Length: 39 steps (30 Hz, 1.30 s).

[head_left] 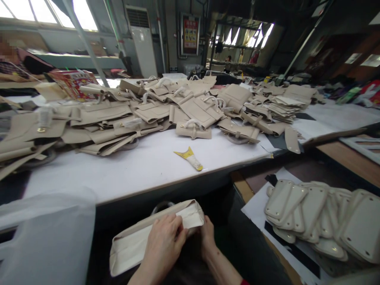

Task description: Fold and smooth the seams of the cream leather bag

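A beige handbag (127,253) lies across my lap below the table edge, its long, pale, flat side turned up. Part of a rounded handle (162,206) shows behind it. My left hand (166,239) rests over the pale side with curled fingers, gripping near its front edge. At the bag's right end, my right hand (208,233) holds the corner, and most of its fingers are hidden behind the bag. On the white tabletop (127,174) ahead lies a small yellow-and-white forked piece (190,158).
Many beige handbag pieces (202,109) are heaped across the table. To my right, flat rounded panels with metal studs (317,213) are piled on white paper. Translucent sheeting (50,237) hangs at the left. A person's arm (14,77) shows at the far left, beside a red patterned bag (74,83).
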### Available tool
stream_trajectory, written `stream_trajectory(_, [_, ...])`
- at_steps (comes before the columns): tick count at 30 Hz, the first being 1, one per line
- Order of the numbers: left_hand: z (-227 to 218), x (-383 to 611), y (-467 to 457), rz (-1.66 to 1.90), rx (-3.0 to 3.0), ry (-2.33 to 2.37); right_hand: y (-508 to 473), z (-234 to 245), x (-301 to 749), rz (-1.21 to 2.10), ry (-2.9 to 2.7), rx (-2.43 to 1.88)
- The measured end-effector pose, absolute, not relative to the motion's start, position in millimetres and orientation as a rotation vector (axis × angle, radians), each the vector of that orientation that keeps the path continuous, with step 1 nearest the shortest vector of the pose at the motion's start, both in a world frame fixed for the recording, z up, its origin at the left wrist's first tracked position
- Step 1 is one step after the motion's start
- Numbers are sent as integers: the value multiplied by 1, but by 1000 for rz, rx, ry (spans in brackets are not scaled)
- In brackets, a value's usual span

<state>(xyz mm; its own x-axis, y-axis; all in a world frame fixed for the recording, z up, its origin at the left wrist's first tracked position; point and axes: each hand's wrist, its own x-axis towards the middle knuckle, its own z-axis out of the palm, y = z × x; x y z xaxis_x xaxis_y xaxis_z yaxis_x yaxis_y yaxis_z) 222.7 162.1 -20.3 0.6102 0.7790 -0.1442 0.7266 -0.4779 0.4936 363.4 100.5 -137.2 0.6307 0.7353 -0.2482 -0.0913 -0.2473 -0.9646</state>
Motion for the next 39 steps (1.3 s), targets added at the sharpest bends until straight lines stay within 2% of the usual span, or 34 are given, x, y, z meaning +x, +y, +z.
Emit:
stream_trajectory(3, [-21,223,159,158,2345,1198,69,-118,371,610,-708,-1695])
stream_trajectory(7, [-18,223,155,174,2394,1217,44,-84,362,7,-1507,-1547])
stream_trajectory(11, [-17,224,151,128,2447,1254,49,-80,347,-237,-1766,-1620])
stream_trajectory(20, [-24,206,131,465,2387,1458,52,-101,341,-358,-1892,-1661])
stream_trajectory(31, [-23,163,116,629,2244,1644,63,-114,298,-332,-1966,-1426])
stream_trajectory(39, [-37,126,106,1002,2002,1685,72,-117,271,-270,-2037,-1296])
